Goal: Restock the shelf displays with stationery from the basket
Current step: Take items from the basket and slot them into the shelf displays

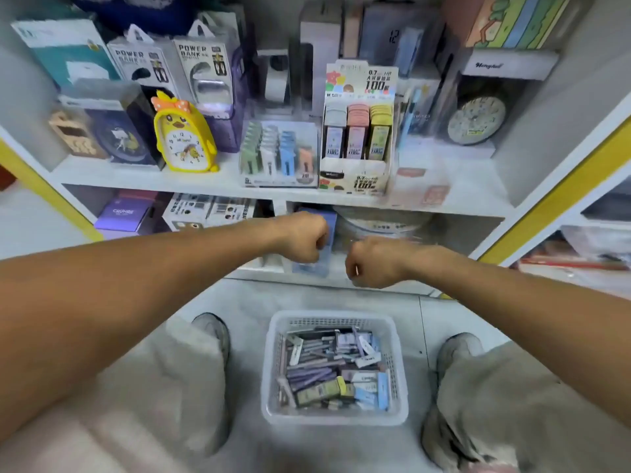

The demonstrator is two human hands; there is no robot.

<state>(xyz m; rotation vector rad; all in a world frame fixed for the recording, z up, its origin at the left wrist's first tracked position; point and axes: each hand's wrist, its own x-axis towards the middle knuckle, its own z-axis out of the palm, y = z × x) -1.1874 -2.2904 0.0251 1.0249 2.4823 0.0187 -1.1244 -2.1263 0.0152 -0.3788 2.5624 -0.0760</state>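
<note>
A clear plastic basket point(397, 356) sits on the floor between my feet, filled with several small lead-refill cases in purple, blue and olive. My left hand point(302, 237) is curled in front of a blue-purple box point(326, 249) on the lower shelf; whether it grips the box is unclear. To its right, my right hand point(370, 262) is closed with the fingers tucked under, and nothing shows in it. On the upper shelf stand a cardboard lead-refill display point(356, 129) and a clear tray of pastel refill packs point(278, 155).
A yellow chick clock point(182, 138), power bank boxes point(201, 68) and a round clock point(476, 121) crowd the upper shelf. A round clear tub point(382, 221) and printed boxes point(208, 211) fill the lower shelf. My knees and shoes flank the basket.
</note>
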